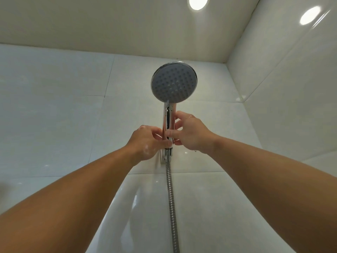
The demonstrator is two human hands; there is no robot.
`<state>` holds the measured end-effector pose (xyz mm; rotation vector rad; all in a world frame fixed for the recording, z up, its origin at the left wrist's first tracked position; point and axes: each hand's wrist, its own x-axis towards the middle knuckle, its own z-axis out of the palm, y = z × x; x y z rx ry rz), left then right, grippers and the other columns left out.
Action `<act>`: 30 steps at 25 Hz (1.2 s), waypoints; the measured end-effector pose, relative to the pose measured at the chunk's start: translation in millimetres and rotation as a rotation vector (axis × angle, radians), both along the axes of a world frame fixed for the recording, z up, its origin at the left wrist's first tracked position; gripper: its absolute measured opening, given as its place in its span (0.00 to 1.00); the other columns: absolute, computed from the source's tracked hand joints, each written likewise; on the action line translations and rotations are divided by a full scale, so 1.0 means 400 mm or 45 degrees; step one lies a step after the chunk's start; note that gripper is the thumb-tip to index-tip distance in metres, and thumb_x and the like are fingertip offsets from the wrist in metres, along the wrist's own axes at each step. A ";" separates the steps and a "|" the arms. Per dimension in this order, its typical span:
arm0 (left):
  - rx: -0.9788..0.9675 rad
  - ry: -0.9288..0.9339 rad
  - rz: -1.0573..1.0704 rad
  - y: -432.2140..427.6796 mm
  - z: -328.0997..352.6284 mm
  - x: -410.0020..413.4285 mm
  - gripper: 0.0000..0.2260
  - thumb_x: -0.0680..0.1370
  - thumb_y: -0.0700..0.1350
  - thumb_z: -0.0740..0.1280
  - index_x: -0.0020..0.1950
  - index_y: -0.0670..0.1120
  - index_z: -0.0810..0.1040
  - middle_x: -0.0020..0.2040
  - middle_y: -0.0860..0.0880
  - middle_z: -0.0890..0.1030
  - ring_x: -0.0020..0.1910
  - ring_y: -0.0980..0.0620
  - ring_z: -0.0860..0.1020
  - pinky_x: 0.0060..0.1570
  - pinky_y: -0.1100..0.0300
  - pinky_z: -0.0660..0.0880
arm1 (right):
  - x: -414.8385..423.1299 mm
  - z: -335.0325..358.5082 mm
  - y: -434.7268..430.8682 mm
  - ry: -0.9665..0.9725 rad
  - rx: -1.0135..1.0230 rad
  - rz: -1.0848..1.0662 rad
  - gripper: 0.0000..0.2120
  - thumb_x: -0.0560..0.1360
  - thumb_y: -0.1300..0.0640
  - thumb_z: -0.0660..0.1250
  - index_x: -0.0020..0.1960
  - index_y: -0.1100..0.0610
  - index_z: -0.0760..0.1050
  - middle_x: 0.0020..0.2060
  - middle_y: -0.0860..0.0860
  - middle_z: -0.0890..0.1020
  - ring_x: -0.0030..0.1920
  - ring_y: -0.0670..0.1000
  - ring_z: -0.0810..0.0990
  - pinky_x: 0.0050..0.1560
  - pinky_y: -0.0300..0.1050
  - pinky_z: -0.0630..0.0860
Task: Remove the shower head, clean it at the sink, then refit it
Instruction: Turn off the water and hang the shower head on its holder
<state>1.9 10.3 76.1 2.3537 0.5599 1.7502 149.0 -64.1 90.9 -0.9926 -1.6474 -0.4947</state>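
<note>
The chrome shower head (174,82) stands upright against the tiled wall, its round grey spray face turned toward me. Its shiny handle (169,117) runs down into a wall bracket (167,153). My left hand (146,141) pinches the lower end of the handle from the left. From the right, my right hand (192,133) holds the same stretch of handle with thumb and fingers. Both hands look wet. A ribbed metal hose (172,207) hangs straight down from the handle's bottom.
Glossy pale tiles cover the wall (73,115) behind the shower head and the side wall (291,88) on the right, meeting in a corner. Overhead is the ceiling with a round lamp (198,1). No sink is in view.
</note>
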 end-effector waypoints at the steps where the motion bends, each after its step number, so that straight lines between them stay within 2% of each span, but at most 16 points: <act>1: -0.005 -0.012 -0.009 -0.001 -0.003 0.002 0.07 0.72 0.47 0.78 0.48 0.49 0.85 0.43 0.50 0.87 0.44 0.50 0.84 0.50 0.54 0.82 | -0.001 -0.007 0.005 0.017 0.009 0.014 0.17 0.76 0.56 0.74 0.63 0.51 0.76 0.47 0.52 0.83 0.44 0.55 0.86 0.48 0.53 0.85; 3: -0.012 -0.033 -0.015 -0.005 -0.007 0.005 0.07 0.72 0.47 0.78 0.49 0.49 0.85 0.42 0.49 0.86 0.41 0.51 0.84 0.47 0.55 0.82 | 0.002 -0.014 0.018 0.058 0.040 0.031 0.17 0.77 0.55 0.74 0.64 0.50 0.76 0.48 0.52 0.84 0.45 0.54 0.86 0.49 0.53 0.85; 5: -0.031 -0.039 -0.021 -0.004 -0.003 0.006 0.07 0.72 0.47 0.78 0.48 0.47 0.86 0.41 0.47 0.87 0.39 0.50 0.84 0.46 0.54 0.83 | 0.004 -0.006 0.031 0.101 0.040 0.069 0.14 0.77 0.55 0.74 0.61 0.51 0.78 0.46 0.52 0.86 0.43 0.54 0.87 0.48 0.54 0.85; 8: -0.037 -0.037 -0.022 0.002 0.012 0.010 0.08 0.72 0.48 0.78 0.44 0.44 0.87 0.41 0.42 0.87 0.38 0.47 0.83 0.49 0.48 0.84 | 0.004 0.012 0.046 0.175 -0.035 0.112 0.14 0.77 0.53 0.73 0.61 0.54 0.78 0.48 0.54 0.87 0.43 0.55 0.88 0.47 0.53 0.86; 11: -0.031 -0.060 0.039 -0.002 0.022 0.015 0.08 0.74 0.47 0.76 0.44 0.42 0.86 0.41 0.41 0.87 0.40 0.42 0.85 0.51 0.45 0.83 | -0.003 0.023 0.051 0.213 -0.044 0.064 0.12 0.77 0.52 0.73 0.58 0.54 0.79 0.47 0.56 0.87 0.43 0.57 0.87 0.46 0.54 0.86; 15: -0.064 -0.049 0.089 -0.005 0.022 0.027 0.10 0.75 0.50 0.74 0.46 0.43 0.86 0.42 0.41 0.87 0.39 0.44 0.83 0.53 0.45 0.82 | -0.017 0.022 0.059 0.311 -0.062 0.057 0.09 0.77 0.53 0.72 0.55 0.53 0.79 0.47 0.58 0.86 0.43 0.58 0.87 0.45 0.55 0.86; 20: -0.040 -0.025 0.138 -0.013 0.008 0.034 0.12 0.77 0.51 0.72 0.45 0.43 0.86 0.42 0.41 0.86 0.40 0.41 0.83 0.54 0.45 0.81 | -0.037 -0.005 0.052 0.282 -0.001 -0.107 0.07 0.79 0.49 0.69 0.55 0.50 0.78 0.47 0.54 0.85 0.40 0.52 0.84 0.40 0.47 0.84; 22: -0.067 -0.001 0.148 -0.015 0.011 0.035 0.13 0.78 0.51 0.70 0.45 0.40 0.85 0.43 0.38 0.86 0.38 0.42 0.81 0.53 0.45 0.82 | -0.043 -0.011 0.044 0.273 -0.011 -0.159 0.06 0.80 0.49 0.67 0.54 0.50 0.77 0.47 0.54 0.84 0.40 0.51 0.83 0.33 0.40 0.77; 24: -0.076 0.012 0.172 -0.019 0.009 0.039 0.15 0.79 0.51 0.68 0.45 0.40 0.85 0.44 0.38 0.86 0.42 0.39 0.84 0.53 0.45 0.82 | -0.051 -0.017 0.038 0.288 -0.016 -0.186 0.05 0.81 0.50 0.66 0.53 0.50 0.77 0.48 0.54 0.83 0.39 0.50 0.81 0.31 0.38 0.72; 26: -0.035 0.049 0.244 -0.016 -0.002 0.044 0.17 0.81 0.53 0.65 0.48 0.42 0.85 0.46 0.39 0.86 0.48 0.37 0.84 0.54 0.45 0.81 | -0.061 -0.025 0.037 0.310 -0.005 -0.182 0.05 0.81 0.51 0.66 0.53 0.50 0.78 0.50 0.53 0.83 0.41 0.51 0.81 0.35 0.39 0.73; 30: 0.039 0.172 0.462 -0.017 -0.015 0.032 0.23 0.82 0.57 0.59 0.50 0.41 0.85 0.47 0.40 0.85 0.50 0.40 0.83 0.56 0.50 0.78 | -0.069 -0.039 0.034 0.347 0.013 -0.196 0.07 0.80 0.54 0.65 0.57 0.50 0.78 0.50 0.51 0.81 0.40 0.49 0.81 0.32 0.38 0.72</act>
